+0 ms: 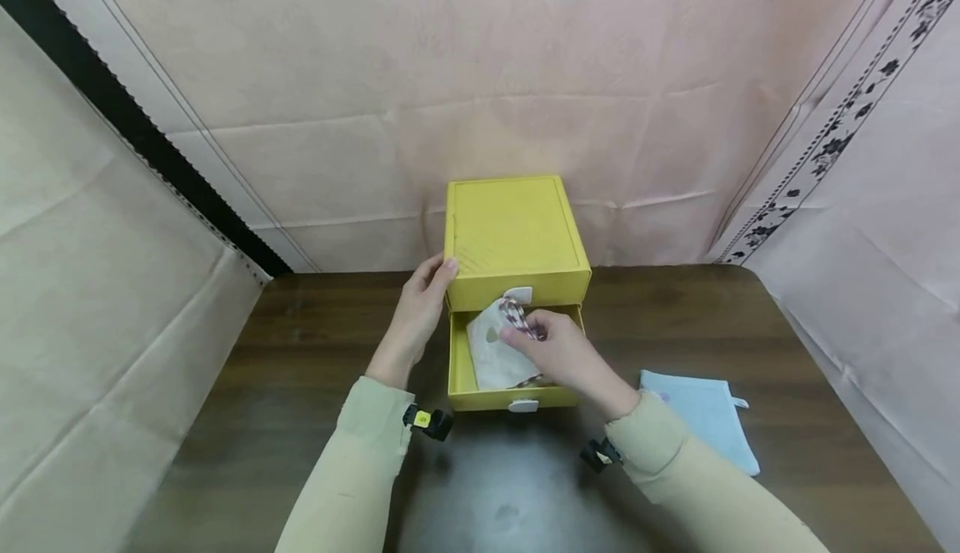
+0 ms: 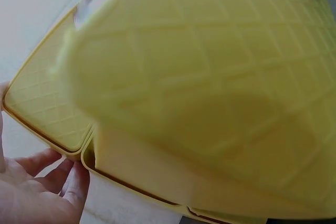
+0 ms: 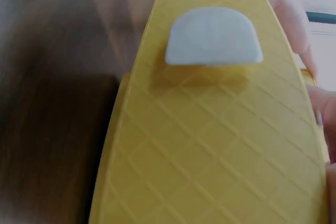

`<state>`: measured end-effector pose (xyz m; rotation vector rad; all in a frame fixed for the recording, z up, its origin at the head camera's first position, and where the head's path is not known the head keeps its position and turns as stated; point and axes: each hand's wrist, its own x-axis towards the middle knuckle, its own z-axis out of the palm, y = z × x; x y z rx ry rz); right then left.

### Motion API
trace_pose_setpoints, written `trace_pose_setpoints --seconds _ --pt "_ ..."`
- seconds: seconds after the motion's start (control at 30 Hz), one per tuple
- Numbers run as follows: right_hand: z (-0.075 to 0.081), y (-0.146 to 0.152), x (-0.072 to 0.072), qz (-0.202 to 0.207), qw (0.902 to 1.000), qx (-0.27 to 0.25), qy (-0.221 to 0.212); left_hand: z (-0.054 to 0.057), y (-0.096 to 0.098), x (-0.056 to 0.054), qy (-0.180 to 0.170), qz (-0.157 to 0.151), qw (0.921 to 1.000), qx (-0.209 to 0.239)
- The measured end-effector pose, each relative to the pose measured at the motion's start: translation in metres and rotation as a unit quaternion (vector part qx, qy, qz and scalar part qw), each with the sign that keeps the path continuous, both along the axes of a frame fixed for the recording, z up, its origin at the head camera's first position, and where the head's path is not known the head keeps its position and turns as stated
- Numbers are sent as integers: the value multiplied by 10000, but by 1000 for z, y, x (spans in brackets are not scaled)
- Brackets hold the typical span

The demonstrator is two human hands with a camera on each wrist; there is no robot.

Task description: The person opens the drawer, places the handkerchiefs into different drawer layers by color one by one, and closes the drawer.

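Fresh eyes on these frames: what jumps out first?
First, the yellow drawer box at the back of the brown table, its lower drawer open. Next, the shiny item pinched in the right grip at that drawer, with the left grip touching the box's left side. Off to the right lies a light-blue cloth.

Across the head view, a brown wood-grain counter (image 1: 315,361) is spreading toward six o'clock, a patch of light (image 1: 517,482) gleaming there. A creased pinkish cloth (image 1: 525,69) is hanging at twelve; whiter drapes (image 1: 97,311) are hanging at nine and three. A black band (image 1: 142,132) is slanting at ten, a flowered border (image 1: 840,132) at two.
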<state>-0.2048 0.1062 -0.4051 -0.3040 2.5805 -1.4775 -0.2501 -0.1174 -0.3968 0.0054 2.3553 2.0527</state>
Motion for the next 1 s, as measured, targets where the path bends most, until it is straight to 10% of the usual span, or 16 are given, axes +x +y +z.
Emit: trace_pose_setpoints --seconds 0.3,0.57,1.0 --pt "-2 8 -5 -180 9968 704 344 4 6 -1 25 -90 9999 -58" --pt "-2 0 -8 94 9724 2326 -134 3 6 -2 46 -90 9999 -17" --pt "1 0 1 -323 9752 2175 261 13 2 4 -221 -88 9991 -349"
